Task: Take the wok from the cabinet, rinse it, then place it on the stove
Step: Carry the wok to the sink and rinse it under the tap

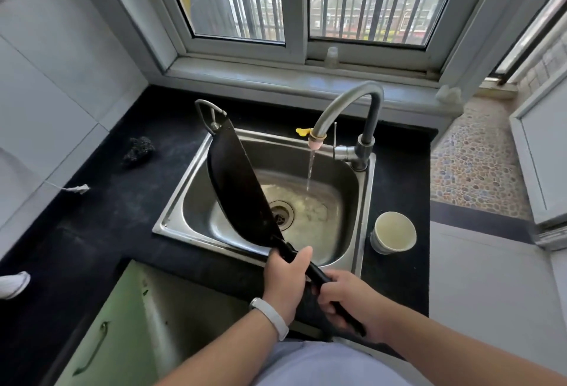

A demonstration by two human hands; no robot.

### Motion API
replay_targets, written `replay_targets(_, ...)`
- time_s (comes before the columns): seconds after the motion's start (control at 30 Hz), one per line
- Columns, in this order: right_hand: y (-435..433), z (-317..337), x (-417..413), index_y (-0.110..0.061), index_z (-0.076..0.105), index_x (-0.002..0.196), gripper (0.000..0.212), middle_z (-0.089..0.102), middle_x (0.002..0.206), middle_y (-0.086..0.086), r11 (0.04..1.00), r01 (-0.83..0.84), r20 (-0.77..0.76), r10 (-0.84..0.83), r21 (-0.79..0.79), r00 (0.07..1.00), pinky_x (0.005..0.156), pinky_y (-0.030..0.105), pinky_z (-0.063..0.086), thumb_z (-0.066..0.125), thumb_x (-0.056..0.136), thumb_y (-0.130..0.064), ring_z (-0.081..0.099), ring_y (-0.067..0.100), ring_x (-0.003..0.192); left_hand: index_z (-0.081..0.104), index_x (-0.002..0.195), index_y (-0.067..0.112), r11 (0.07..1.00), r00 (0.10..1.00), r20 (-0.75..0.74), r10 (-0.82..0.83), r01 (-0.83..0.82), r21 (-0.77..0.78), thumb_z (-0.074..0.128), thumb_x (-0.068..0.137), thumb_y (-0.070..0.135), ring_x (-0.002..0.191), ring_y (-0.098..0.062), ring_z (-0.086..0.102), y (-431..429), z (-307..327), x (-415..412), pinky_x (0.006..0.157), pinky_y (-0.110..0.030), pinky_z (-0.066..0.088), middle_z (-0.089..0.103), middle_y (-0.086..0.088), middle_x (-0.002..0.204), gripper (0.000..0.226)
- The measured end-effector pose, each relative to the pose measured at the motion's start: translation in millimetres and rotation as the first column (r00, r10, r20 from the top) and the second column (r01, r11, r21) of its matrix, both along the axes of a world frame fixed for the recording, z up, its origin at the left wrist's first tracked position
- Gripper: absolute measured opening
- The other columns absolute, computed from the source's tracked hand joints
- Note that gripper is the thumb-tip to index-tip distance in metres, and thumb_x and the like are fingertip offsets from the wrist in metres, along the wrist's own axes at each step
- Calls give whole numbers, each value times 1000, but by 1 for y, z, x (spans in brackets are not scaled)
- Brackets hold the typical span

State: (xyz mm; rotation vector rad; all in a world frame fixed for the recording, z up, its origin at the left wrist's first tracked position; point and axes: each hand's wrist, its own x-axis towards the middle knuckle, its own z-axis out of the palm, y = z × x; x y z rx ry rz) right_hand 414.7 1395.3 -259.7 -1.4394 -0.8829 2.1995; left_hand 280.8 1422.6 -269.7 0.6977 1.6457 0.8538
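A black wok [236, 183] is tipped on its edge over the left half of the steel sink [343, 183], its metal loop handle pointing toward the window. My left hand [287, 278] grips the long black handle close to the pan. My right hand [343, 299] grips the same handle further back. Water runs from the curved faucet [349, 103] into the basin to the right of the wok, apart from it.
A paper cup [394, 232] stands on the black counter right of the sink. A dark scrubber [138, 149] lies on the counter to the left. The green cabinet door [101, 333] below the counter hangs open at lower left.
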Motion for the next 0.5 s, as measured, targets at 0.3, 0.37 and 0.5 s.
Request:
replay_targets(0.3,-3,5,15,-11,46,87,18,41,58,5,999,-39,-61,37,-30,997,40,28,12,51,71,-5,28,16,40,60,93,13,997,997,-71,-5,10,82,73,85,26,83,-25,68,-8,4,9,75,-34,55,70,-11,90,20)
replay_targets(0.37,-5,8,18,-11,47,85,15,42,57,6,997,-72,-20,72,20,997,42,31,12,50,72,-3,30,18,40,60,94,14,997,998,-60,-9,14,80,72,86,25,85,-23,68,-12,3,10,79,-37,56,70,-10,92,18)
replay_targets(0.5,-5,16,20,-7,51,80,11,45,55,9,968,-188,180,158,164,971,38,23,29,51,70,-4,37,19,37,58,96,12,999,999,53,9,-12,51,69,77,26,78,-22,65,-18,-1,13,76,-39,55,65,-7,85,25)
